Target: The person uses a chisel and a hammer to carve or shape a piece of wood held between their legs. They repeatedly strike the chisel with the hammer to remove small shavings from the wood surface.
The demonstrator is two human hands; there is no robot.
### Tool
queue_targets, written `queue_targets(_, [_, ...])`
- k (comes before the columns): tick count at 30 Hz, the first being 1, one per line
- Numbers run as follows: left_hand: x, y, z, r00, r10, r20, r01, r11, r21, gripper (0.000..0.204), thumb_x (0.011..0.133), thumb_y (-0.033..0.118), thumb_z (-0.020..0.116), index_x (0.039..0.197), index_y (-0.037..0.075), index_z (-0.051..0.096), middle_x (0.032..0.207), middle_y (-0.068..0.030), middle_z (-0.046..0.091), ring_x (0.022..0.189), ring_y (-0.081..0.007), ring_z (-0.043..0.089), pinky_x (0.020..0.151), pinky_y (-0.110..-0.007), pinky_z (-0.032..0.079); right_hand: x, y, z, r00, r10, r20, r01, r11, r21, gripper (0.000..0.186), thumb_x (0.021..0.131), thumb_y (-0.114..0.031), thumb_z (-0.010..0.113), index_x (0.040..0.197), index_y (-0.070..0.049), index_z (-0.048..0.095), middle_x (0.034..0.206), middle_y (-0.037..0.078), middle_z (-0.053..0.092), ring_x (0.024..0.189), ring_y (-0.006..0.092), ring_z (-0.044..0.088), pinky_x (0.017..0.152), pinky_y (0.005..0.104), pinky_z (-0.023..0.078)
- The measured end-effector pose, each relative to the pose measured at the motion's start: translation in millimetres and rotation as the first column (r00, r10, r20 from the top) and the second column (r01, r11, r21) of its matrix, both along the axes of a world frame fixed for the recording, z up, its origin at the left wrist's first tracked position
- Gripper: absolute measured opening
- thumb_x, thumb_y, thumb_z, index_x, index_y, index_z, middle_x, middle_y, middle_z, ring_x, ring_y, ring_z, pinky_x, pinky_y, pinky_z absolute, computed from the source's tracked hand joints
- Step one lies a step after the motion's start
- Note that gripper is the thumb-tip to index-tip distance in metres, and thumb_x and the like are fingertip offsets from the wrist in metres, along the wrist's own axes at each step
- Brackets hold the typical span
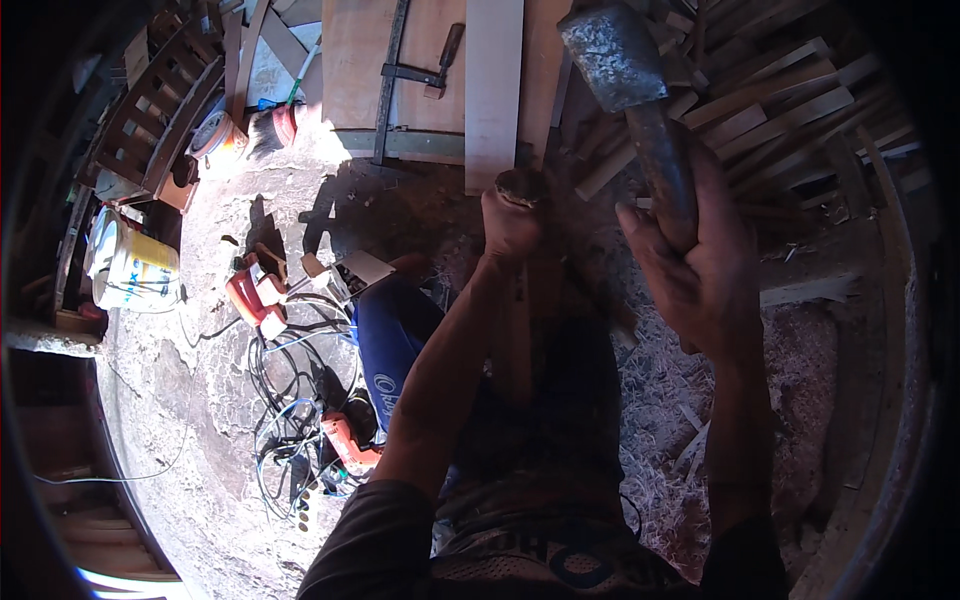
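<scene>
My right hand point(690, 260) grips the dark handle of a hammer point(612, 62), whose heavy, scuffed metal head is raised at the upper right. My left hand point(510, 220) is closed around an upright tool point(520, 183) with a dark, rounded top, at the near end of a pale board point(490, 90). The tool's lower end is hidden by my hand. Below my left hand, a narrow wooden piece point(510, 350) lies between my legs in shadow. A bar clamp point(388, 90) rests on a plywood panel point(350, 60) beyond.
Stacked wood strips point(780, 120) fill the upper right. Left are a white bucket point(140, 260), cans point(215, 138), a brush point(275, 128) and a slatted wooden piece point(150, 110). Orange power tools point(255, 295) and tangled cables point(275, 390) lie on rough floor point(180, 400). Shavings point(680, 390) cover the right side.
</scene>
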State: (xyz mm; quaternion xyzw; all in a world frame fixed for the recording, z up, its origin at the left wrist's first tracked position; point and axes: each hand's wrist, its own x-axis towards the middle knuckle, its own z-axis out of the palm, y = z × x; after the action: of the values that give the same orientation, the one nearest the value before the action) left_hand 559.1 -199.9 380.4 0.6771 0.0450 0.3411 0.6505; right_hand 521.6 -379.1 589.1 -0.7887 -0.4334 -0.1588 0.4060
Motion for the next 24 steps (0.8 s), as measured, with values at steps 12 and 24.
queue_targets(12, [3.7,-7.3,-0.5,0.999,-0.010,0.034,0.010,1.000,0.018,0.004,0.082,0.003,0.067,0.080,0.000,0.068,0.079,0.0007,0.068,0.074,-0.0068,0.060,0.063,-0.027,0.048,7.2,6.0,21.4,0.999,0.034,0.039,-0.035,0.999,0.016,0.060,0.088,-0.001,0.068,0.143,-0.005,0.044,0.113,0.009,0.062,0.089,0.0113,0.060,0.080,0.0307,0.052])
queue_targets(24, [-3.7,-2.2,0.0,1.000,-0.023,-0.012,0.023,0.999,0.024,0.006,0.081,0.005,0.068,0.084,0.000,0.069,0.082,-0.0007,0.070,0.077,-0.0091,0.063,0.066,-0.028,0.051,8.0,1.0,14.4,0.999,0.019,0.051,-0.017,0.999,-0.041,0.059,0.089,-0.006,0.068,0.143,-0.008,0.044,0.102,0.010,0.065,0.084,0.0144,0.064,0.074,0.0342,0.053])
